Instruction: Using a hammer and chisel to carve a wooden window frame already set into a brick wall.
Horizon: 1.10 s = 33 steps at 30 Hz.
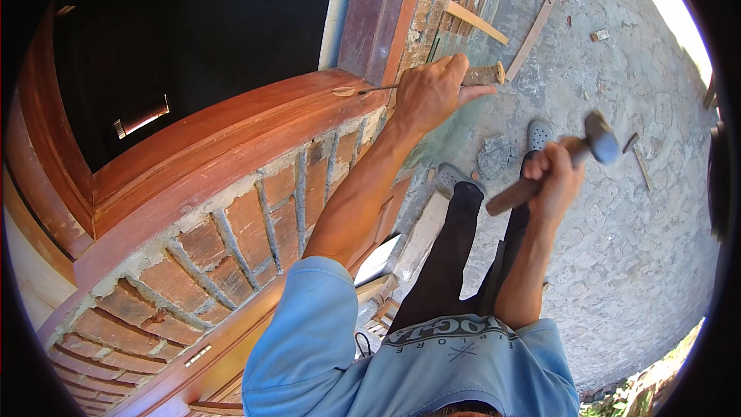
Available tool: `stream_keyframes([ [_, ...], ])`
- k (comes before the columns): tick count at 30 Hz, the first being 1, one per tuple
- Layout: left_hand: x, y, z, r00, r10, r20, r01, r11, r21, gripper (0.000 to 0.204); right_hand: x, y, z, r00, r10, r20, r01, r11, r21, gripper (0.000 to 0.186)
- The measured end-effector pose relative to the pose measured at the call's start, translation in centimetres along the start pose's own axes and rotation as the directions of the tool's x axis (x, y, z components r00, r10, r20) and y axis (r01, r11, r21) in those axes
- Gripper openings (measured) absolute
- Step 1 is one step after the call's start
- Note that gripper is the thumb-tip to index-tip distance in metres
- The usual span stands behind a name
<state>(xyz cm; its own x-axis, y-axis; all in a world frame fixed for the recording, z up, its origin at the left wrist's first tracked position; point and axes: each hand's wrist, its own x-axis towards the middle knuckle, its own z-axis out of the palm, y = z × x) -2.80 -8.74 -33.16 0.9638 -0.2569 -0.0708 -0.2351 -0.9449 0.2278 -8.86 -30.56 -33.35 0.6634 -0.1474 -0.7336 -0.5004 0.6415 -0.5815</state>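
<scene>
My left hand (434,96) is closed around a chisel (484,76) with a worn wooden handle. Its thin blade points left, and the tip rests at the inner corner of a reddish-brown wooden window frame (231,133). Beside the tip, a pale chipped patch (344,92) shows in the frame's wood. Over to the right, my right hand (557,177) grips a hammer (601,139) by its wooden handle. The metal head is slightly blurred and stands apart from the chisel's butt end.
Brickwork (241,224) with mortar joints runs beneath the frame. Clear glass panes (451,133) lean near the wall below my left hand. Wooden strips (534,31) and a grey rubble chunk (496,156) lie on the rough concrete floor (633,262). A wooden panel (231,340) stands at lower left.
</scene>
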Motion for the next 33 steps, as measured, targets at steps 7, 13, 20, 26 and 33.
stream_keyframes([
  [7,-1.0,-0.3,-1.2,0.999,-0.012,0.045,0.016,0.994,-0.108,0.036,-2.0,4.5,3.2,0.906,0.319,0.279,-0.126,0.832,-0.54,0.009],
  [13,-0.8,0.2,-0.9,0.999,-0.022,0.026,0.025,0.993,-0.119,0.035,-0.7,-0.3,0.7,0.999,-0.043,0.027,0.042,0.998,0.04,0.016],
  [20,-2.6,-0.6,-0.8,0.999,0.015,0.049,-0.011,0.997,-0.071,0.036,-1.3,0.9,1.8,0.961,0.159,0.225,-0.05,0.903,-0.426,0.008],
  [26,-2.5,0.2,-0.8,0.988,0.153,0.035,-0.151,0.986,-0.065,0.036,-2.9,3.6,0.6,0.99,-0.143,-0.004,0.142,0.98,0.136,0.01],
  [33,-4.4,-0.8,-1.3,0.987,0.138,0.08,-0.138,0.99,-0.005,0.031,-3.9,3.0,-0.8,0.987,0.095,0.133,-0.055,0.959,-0.278,0.008],
])
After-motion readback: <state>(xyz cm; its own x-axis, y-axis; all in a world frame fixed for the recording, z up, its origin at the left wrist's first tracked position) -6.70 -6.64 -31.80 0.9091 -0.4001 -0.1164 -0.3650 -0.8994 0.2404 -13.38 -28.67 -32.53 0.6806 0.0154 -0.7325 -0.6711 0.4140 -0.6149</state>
